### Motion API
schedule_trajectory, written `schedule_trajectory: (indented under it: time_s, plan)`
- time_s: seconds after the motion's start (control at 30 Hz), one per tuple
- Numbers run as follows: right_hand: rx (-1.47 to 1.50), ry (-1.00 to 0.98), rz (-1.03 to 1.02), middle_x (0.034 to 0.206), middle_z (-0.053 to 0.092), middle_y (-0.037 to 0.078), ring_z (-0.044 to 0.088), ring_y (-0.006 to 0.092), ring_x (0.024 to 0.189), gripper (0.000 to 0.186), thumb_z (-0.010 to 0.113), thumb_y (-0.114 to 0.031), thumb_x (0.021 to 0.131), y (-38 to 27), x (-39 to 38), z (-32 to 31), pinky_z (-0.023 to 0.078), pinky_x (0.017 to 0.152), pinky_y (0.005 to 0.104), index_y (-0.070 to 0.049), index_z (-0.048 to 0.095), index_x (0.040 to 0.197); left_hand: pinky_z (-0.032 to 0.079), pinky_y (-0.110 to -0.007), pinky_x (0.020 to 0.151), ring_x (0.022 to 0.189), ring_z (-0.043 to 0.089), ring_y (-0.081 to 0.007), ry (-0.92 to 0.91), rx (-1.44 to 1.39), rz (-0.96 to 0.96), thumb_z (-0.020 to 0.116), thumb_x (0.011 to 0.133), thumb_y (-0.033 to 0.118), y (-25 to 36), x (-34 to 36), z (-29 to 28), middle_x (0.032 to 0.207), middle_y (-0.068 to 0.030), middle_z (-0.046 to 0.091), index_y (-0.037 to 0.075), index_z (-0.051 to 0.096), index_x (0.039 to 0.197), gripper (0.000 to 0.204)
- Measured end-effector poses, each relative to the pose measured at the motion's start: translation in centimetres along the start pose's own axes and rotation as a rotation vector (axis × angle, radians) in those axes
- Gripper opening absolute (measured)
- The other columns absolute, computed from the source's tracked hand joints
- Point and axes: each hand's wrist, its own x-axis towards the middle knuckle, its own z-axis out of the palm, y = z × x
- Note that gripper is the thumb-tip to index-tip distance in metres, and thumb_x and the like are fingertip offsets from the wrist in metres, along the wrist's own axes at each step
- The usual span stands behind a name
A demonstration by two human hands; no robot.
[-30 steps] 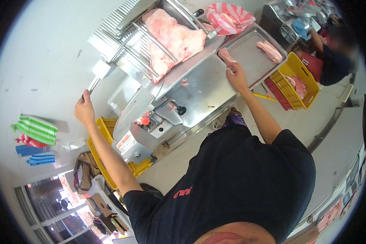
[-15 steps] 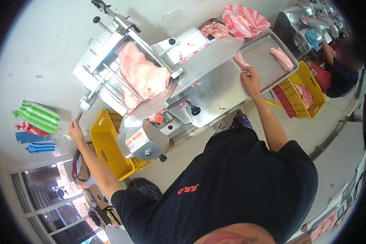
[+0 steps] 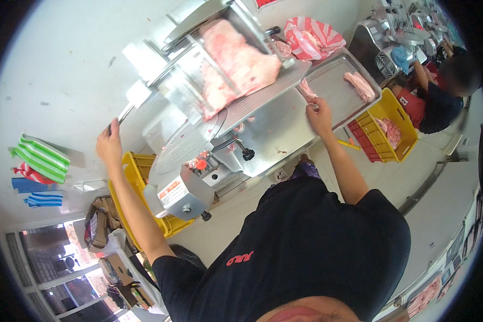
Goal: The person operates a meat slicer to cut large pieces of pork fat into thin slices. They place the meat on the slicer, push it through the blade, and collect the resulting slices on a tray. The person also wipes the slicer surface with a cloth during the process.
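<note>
My left hand (image 3: 109, 148) is closed around the handle (image 3: 126, 112) of the meat slicer's sliding carriage. A large slab of pale pink, fatty meat (image 3: 239, 61) lies in the carriage, blurred by motion, beyond the slicer's plate (image 3: 241, 110). My right hand (image 3: 320, 116) is by the near left edge of a metal tray (image 3: 335, 102), its fingers pinched at the lower end of a thin strip of meat (image 3: 306, 89). Another bundle of sliced meat (image 3: 359, 87) lies at the right of the tray.
A red-and-white striped bag (image 3: 312, 38) stands behind the tray. Yellow crates sit below left (image 3: 137, 172) and right (image 3: 402, 131), the right one holding meat. A co-worker (image 3: 440, 112) is at another slicer (image 3: 381, 48) on the far right. Coloured bags (image 3: 43, 158) hang on the left wall.
My left hand has pushed the carriage and its meat slab away and to the right along the slicer. My right hand stays at the meat strip; the whole view has shifted slightly.
</note>
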Motion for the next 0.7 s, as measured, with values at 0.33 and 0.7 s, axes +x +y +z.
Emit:
schedule_trajectory:
  time_s: [0.33,0.7]
  plan:
    - [0.031,-0.036,0.022,0.111,0.066,0.014,0.066,0.0243,0.1,0.024,0.064,-0.004,0.087,0.3,0.0,0.1,0.056,0.082,0.034,0.0,0.066,0.11,0.049,-0.046,0.078,0.084,0.066,-0.0396,0.053,0.068,0.0,0.05,0.094,0.064,-2.4,0.1,0.9,0.083,-0.0209,0.069,0.008,0.077,0.101,0.063]
    - [0.02,-0.047,0.048,0.11,0.065,0.013,0.066,0.0248,0.099,0.023,0.065,-0.004,0.085,-0.7,0.0,-0.2,0.056,0.08,0.0337,0.0,0.067,0.107,0.048,-0.046,0.078,0.083,0.065,-0.0373,0.15,-0.011,0.011,0.058,0.097,0.047,-24.4,1.5,-0.5,0.089,-0.0212,0.069,-0.002,0.073,0.103,0.052]
